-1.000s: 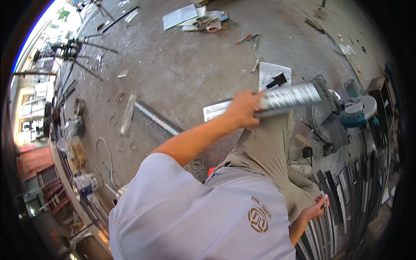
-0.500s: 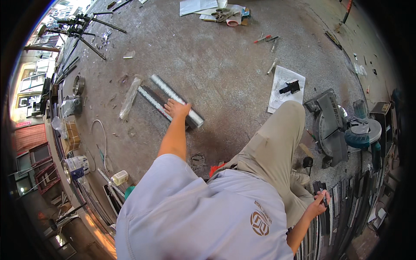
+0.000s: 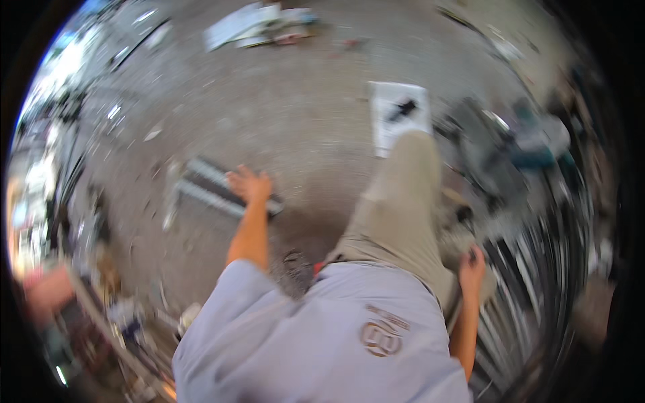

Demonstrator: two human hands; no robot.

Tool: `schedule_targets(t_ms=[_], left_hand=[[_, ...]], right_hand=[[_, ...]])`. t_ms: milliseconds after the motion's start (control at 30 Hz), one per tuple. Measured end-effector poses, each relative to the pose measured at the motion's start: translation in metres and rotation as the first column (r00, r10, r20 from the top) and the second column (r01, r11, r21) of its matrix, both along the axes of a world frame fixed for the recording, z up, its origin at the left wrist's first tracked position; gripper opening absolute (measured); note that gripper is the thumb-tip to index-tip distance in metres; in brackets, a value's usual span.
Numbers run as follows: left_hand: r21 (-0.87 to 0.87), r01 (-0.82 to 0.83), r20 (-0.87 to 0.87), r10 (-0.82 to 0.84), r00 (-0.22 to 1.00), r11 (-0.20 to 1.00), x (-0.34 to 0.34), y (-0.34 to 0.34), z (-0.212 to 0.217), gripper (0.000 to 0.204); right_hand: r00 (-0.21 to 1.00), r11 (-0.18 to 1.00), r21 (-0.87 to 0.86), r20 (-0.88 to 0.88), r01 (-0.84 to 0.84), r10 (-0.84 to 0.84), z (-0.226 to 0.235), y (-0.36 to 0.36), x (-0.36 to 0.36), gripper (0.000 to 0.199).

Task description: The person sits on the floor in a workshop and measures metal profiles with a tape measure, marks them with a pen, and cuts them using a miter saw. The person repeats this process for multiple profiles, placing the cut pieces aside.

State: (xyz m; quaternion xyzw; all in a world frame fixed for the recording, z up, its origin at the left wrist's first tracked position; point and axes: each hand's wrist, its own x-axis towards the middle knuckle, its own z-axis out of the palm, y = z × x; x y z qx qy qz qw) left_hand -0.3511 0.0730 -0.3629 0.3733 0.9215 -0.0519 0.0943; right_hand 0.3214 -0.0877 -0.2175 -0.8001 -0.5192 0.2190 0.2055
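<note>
Several short lengths of metal profile, dark and silvery, lie side by side on the floor, left of centre. Over the right part of these profiles (image 3: 207,183) is my left hand (image 3: 250,185), its fingers spread and nothing gripped. Blur hides whether it touches them. Low on the right, beside my bent leg, my right hand (image 3: 472,270) is closed round a small black piece (image 3: 473,255); only its end shows, and I cannot make out its kind.
White paper (image 3: 383,134) with a black part (image 3: 403,110) on it lies past my knee. A miter saw (image 3: 487,151) stands to the right, with long profiles (image 3: 524,282) stacked nearer me. Papers (image 3: 235,25) lie at the far side, clutter along the left.
The whole view has swung and blurred. My left hand's fingers are more spread, and the silvery profile now lies closer against the dark one. My right hand has moved up and forward, still holding the black piece.
</note>
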Motion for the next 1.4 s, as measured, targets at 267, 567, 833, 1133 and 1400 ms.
schedule_targets(t_ms=[267,567,833,1133,1400], left_hand=[[0.583,0.472,0.3,-0.715,0.632,0.662,0.144,0.081,0.053,0.079],[0.656,0.609,0.367,-0.894,0.258,0.446,0.326,0.114,0.161,0.076],[0.348,0.866,0.162,-0.933,0.323,0.36,0.388,0.118,0.168,0.078],[0.248,0.9,0.121,-0.933,0.339,0.359,0.411,0.135,0.159,0.071],[0.147,0.92,0.117,-0.93,0.35,0.364,0.424,0.148,0.154,0.067]], right_hand=[[0.998,0.92,-0.389,0.029,-0.04,0.056,-0.08,0.084,-0.006,0.054],[0.997,0.912,-0.409,-0.043,0.036,-0.058,-0.073,0.112,0.022,0.045],[0.929,0.943,-0.086,-0.164,0.321,-0.331,-0.116,0.104,0.13,0.026],[0.783,0.816,0.148,-0.419,0.558,-0.46,-0.11,0.229,0.242,0.026],[0.798,0.825,0.068,-0.306,0.562,-0.519,-0.091,0.338,0.275,0.035]])
